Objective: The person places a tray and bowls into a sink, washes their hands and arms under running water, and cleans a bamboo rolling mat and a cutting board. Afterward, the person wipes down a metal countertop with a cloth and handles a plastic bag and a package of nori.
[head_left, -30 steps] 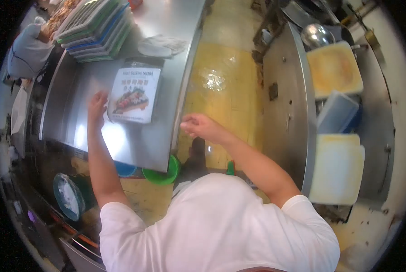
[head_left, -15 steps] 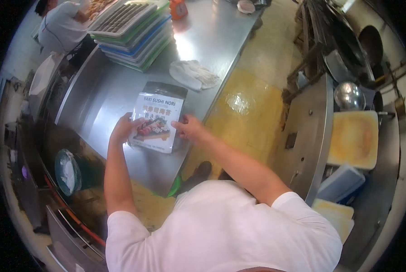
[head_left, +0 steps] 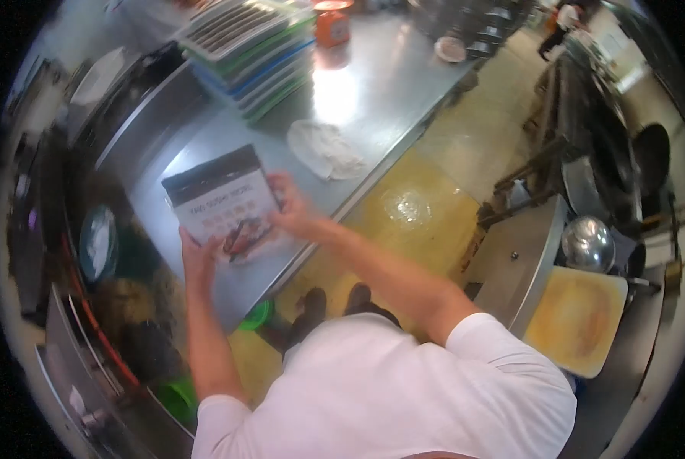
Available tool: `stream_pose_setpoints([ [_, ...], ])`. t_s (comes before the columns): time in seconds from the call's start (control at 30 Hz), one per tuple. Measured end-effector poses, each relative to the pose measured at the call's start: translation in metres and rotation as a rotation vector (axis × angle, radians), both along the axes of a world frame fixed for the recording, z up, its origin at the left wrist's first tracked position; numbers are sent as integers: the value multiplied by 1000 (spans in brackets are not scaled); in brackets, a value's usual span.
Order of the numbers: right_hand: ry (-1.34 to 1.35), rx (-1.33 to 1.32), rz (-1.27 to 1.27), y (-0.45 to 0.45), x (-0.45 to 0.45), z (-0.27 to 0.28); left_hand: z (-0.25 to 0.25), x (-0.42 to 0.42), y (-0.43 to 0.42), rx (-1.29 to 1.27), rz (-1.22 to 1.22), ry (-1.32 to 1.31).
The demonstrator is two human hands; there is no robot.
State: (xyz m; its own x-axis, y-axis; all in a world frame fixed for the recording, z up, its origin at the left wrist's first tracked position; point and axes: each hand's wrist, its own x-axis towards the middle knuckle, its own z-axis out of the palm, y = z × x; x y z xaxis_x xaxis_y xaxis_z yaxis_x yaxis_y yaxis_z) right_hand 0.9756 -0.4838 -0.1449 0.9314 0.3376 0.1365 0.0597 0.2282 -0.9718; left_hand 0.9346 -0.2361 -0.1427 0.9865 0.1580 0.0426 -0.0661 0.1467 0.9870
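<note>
A flat packet of sushi nori [head_left: 216,195], with a dark top strip and a white printed label, is between my two hands over the steel table. My left hand [head_left: 199,256] grips its lower left edge, thumb on the front. On its right edge, my right hand [head_left: 290,210] is closed with the fingers partly behind the packet. The packet lies askew, its top left corner lower in view than its top right one. A white cloth or glove [head_left: 327,149] rests on the table just beyond my right hand.
Stacked trays with coloured rims [head_left: 258,65] stand farther back on the steel table [head_left: 388,84], beside an orange scale [head_left: 332,27]. A bin [head_left: 98,241] is at the left. Across the yellow floor are a metal bowl [head_left: 589,245] and a stained cutting board [head_left: 576,321].
The packet has turned anticlockwise and shifted left in view, still held by both hands. My right hand is now higher along its edge. The camera view has also shifted.
</note>
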Motion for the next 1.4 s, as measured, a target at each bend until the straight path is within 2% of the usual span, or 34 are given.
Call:
stream_pose_setpoints([
  [0.07,71,64,80,-4,0,30,10,-6,10,-45,10,-26],
  [0.1,56,94,98,-3,-1,42,6,-10,20,83,59,10],
  [0.13,-100,-105,62,-2,-3,54,1,-14,32,209,102,51],
  [0.17,-204,-88,108,1,2,53,11,-20,31,215,78,41],
  [0.2,-193,-75,146,5,3,49,22,-25,25,219,49,26],
  [0.27,-77,-148,190,8,3,39,12,-30,25,251,61,135],
  [0.4,-97,-202,181,21,8,9,-12,-33,28,210,55,15],
  [0.47,-94,-191,134,22,5,18,-4,-40,29,38,75,-95],
  [0.5,-7,-221,114,21,5,19,-8,-41,34,24,52,-97],
  [0.53,-11,-226,109,24,5,20,-9,-39,36,20,49,-102],
  [0.6,-70,-257,188,31,4,20,-9,-41,34,43,-27,72],
  [0.67,-70,-244,178,34,3,30,1,-45,34,54,4,59],
  [0.73,-66,-232,168,26,2,44,11,-49,33,9,41,-163],
  [0.77,-144,-309,115,19,1,52,9,-47,41,225,62,-236],
  [0.83,-233,-386,78,11,1,81,4,-45,49,187,21,-203],
  [0.9,-545,-445,-41,10,-4,125,5,-47,53,155,-26,-172],
  [0.93,-544,-444,-39,15,-6,145,8,-49,50,107,-57,-198],
  [1.0,-827,-700,222,29,-12,174,9,-59,45,54,-84,-211],
  [1.07,-925,-702,196,53,-18,174,10,-62,42,125,-69,-182],
  [1.13,-1110,-898,303,64,-12,170,10,-66,40,175,-64,-220],
  [1.2,-1128,-873,279,71,-14,172,6,-72,37,220,-53,-245],
  [1.27,-1133,-980,445,71,-12,173,6,-77,34,259,-109,-223],
  [1.4,-1209,-948,438,67,-19,166,20,-89,23,307,-35,-197],
])
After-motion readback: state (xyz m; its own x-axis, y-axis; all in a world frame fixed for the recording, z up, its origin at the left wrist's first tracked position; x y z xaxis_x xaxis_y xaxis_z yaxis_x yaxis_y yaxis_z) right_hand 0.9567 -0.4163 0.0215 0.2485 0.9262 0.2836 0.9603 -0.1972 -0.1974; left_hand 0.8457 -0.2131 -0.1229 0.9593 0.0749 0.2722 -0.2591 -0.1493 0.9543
